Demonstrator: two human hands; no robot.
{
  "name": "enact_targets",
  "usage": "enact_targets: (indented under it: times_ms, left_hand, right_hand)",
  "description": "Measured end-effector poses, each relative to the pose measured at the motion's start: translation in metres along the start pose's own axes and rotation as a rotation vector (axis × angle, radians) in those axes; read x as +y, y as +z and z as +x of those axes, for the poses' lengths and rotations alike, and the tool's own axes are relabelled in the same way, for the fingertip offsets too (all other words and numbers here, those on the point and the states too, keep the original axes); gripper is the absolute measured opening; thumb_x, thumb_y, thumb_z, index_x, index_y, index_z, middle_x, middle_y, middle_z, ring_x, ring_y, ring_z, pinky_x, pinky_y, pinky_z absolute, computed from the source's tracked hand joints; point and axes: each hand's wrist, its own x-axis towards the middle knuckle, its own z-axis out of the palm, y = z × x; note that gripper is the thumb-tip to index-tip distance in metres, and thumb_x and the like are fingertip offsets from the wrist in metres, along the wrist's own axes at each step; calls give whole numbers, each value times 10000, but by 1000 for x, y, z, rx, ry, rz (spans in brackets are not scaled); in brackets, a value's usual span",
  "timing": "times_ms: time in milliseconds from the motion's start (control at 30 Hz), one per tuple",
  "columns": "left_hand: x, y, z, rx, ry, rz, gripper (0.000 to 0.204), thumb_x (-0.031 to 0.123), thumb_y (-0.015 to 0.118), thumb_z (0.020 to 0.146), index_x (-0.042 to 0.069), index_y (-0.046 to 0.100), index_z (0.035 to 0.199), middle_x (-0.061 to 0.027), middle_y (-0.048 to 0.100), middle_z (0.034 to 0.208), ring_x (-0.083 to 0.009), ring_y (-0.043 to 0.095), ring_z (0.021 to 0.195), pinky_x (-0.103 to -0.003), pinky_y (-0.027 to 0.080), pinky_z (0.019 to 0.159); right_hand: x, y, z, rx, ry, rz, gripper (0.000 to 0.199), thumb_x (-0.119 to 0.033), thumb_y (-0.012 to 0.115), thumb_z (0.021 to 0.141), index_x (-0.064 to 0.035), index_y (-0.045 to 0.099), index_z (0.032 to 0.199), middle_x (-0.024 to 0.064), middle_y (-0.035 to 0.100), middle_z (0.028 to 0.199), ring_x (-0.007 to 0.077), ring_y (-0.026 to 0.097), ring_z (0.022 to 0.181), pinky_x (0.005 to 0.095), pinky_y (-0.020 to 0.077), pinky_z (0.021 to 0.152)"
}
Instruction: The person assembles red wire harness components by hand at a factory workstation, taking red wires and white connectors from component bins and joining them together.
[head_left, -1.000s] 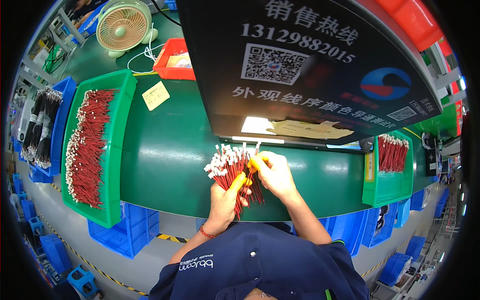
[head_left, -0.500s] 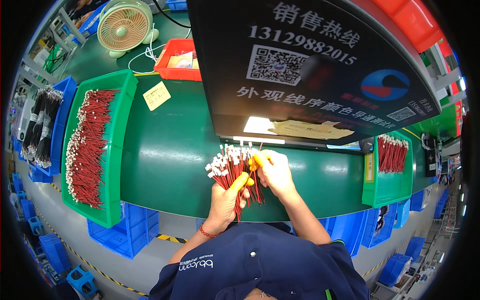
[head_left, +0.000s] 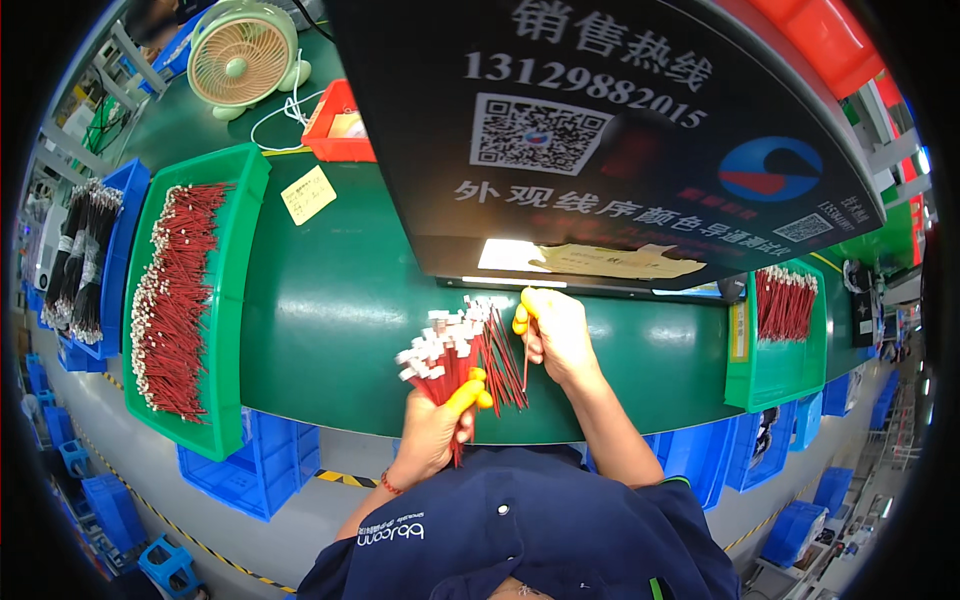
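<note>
- Against the earlier frame, the left hand (head_left: 432, 430) and its red-wire bundle (head_left: 440, 348) have shifted toward the lower left, apart from loose wires (head_left: 500, 362) at centre
- Green bench (head_left: 330, 330) across the frame; filled green trays (head_left: 228, 310) at left and right, fan (head_left: 235, 68) upper left, dark panel (head_left: 640, 150) upper right
- Left fingers wrap the bundle, white connectors upward; right hand (head_left: 555, 335), right of centre, bent inward, pinches a thin red wire (head_left: 526, 368)
</note>
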Motion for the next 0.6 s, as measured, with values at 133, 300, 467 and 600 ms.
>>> enact_targets:
  times_ms: [133, 300, 467, 600]
  left_hand:
    - [10, -14, -9, 106, 632, 150, 155, 86, 578, 808, 13, 548, 941, -52, 597, 728, -47, 455, 487, -165, 341, 408]
    - [-5, -50, 23, 193, 860, 890, 185, 17, 560, 797, -4, 542, 980, -63, 582, 907, -116, 541, 777, -244, 434, 713]
    - [-15, -47, 30, 43, 843, 331, 215, 14, 462, 821, -44, 507, 1023, -84, 564, 878, -140, 554, 808, -226, 444, 701]
    - [7, -13, 25, -54, 419, 84, 217, 142, 510, 853, 5, 519, 1021, -3, 503, 588, -26, 332, 408, -167, 246, 369]
  right_hand:
    - [3, -2, 1, -15, 2, 28, 300, -231, 484, 859, -24, 506, 643, -3, 404, 450, 48, 311, 327, 189, 258, 306]
    - [2, -1, -1, -13, -9, -26, 316, -236, 496, 854, -17, 510, 626, -3, 410, 442, 49, 309, 312, 194, 249, 303]
    - [23, 0, -10, 15, -337, -607, 271, -229, 542, 819, 8, 565, 688, 41, 476, 527, 102, 449, 446, 231, 360, 424]
    - [10, 9, -27, 12, -378, -782, 159, -146, 571, 795, 1, 595, 847, 67, 535, 729, 132, 532, 677, 254, 426, 602]
